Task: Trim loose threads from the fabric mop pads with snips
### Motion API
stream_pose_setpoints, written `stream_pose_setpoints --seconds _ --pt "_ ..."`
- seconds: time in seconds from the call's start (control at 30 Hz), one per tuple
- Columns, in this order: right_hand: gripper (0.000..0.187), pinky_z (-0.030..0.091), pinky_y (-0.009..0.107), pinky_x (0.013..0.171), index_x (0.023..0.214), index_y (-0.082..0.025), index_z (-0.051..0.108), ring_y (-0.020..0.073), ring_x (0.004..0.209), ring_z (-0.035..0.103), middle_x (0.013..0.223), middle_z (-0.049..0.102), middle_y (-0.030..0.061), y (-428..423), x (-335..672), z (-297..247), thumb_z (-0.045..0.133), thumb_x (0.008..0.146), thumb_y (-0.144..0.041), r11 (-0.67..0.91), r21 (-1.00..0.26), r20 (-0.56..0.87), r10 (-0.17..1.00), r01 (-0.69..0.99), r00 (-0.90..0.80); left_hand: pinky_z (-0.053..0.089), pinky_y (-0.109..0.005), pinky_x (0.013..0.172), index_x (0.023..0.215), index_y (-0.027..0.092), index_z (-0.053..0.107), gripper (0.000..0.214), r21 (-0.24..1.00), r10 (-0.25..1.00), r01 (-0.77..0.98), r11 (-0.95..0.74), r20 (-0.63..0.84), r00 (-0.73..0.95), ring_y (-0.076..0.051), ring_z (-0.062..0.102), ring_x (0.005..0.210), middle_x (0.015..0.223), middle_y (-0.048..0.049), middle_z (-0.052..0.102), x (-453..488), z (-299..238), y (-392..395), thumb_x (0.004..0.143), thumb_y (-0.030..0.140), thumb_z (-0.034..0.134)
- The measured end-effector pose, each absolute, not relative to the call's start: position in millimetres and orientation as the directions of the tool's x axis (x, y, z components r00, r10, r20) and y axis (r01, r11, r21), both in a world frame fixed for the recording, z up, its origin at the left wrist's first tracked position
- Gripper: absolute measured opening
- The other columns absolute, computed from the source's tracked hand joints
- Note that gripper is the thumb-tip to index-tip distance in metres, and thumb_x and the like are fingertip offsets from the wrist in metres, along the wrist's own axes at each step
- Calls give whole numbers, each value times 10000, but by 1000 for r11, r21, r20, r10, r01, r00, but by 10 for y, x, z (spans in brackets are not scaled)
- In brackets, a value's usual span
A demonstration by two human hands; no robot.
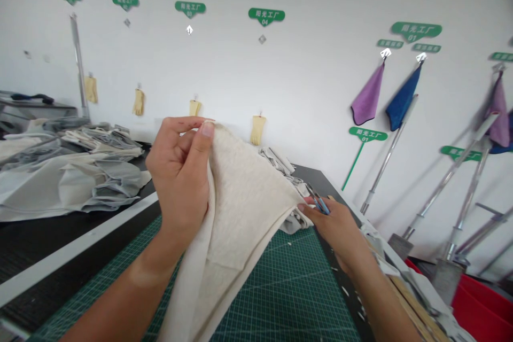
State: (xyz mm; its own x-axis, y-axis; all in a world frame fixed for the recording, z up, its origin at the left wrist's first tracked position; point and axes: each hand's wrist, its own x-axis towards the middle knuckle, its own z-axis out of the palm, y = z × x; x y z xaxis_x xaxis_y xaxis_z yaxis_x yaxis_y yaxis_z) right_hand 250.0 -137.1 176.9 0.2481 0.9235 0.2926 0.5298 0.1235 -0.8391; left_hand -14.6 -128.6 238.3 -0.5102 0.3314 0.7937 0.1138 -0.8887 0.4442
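Observation:
A cream-coloured piece of fabric [244, 197] is stretched between my two hands above a green cutting mat [296, 283]. My left hand [178, 171] pinches its upper corner between thumb and fingers, and the cloth hangs down from there toward me. My right hand [339, 227] is closed on the fabric's right corner. It also holds small scissors [318, 201] with blue handles, blades pointing up and away. Those fingers are partly hidden by the cloth and the hand itself. Behind the right corner lies a crumpled grey-white cloth [294, 223] on the mat.
Heaped grey and cream cloth pieces [80, 181] lie on the dark table at left, beyond a white strip [76, 251]. More cloth [276, 160] is at the far end. Mop poles [390, 155] lean on the right wall, near a red bucket [481, 304].

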Motion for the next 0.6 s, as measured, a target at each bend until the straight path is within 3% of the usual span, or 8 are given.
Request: stream_pose_setpoints --seconds 0.13,0.23,0.43,0.53,0.6 --pt "495 202 223 449 1094 -120 714 74 448 286 492 385 -77 -1425 2562 1892 777 744 -464 193 -938 292 887 286 357 380 -241 470 928 267 620 184 468 388 52 -882 784 -485 -106 590 580 673 36 616 -183 2394 -1262 892 443 663" --pt "492 136 208 430 1070 -113 715 48 443 221 496 322 -97 -1525 2599 2014 838 704 -418 315 -932 363 831 181 422 350 -241 428 925 272 628 153 486 450 -47 -873 763 -464 -91 548 526 637 41 585 -225 2422 -1313 891 412 677" --pt "343 134 204 411 965 -134 731 29 474 239 612 416 -59 -1903 2567 2285 870 692 -289 555 -822 527 655 128 543 386 -246 413 896 279 644 85 500 526 -175 -848 760 -381 -113 573 583 705 21 603 -361 2530 -1579 871 330 707" --pt "210 109 236 388 876 -165 730 35 447 234 596 415 -47 -2129 2577 2371 848 719 -238 634 -757 590 559 158 583 435 -263 421 851 281 641 71 421 473 -216 -881 792 -385 -130 581 608 758 10 614 -486 2563 -1662 879 331 684" --pt "153 58 264 367 840 -207 716 43 407 174 535 332 -63 -2256 2626 2395 824 740 -246 648 -749 589 555 138 587 439 -268 412 833 285 633 100 375 434 -219 -901 804 -407 -145 582 608 730 5 599 -592 2573 -1670 888 362 667"
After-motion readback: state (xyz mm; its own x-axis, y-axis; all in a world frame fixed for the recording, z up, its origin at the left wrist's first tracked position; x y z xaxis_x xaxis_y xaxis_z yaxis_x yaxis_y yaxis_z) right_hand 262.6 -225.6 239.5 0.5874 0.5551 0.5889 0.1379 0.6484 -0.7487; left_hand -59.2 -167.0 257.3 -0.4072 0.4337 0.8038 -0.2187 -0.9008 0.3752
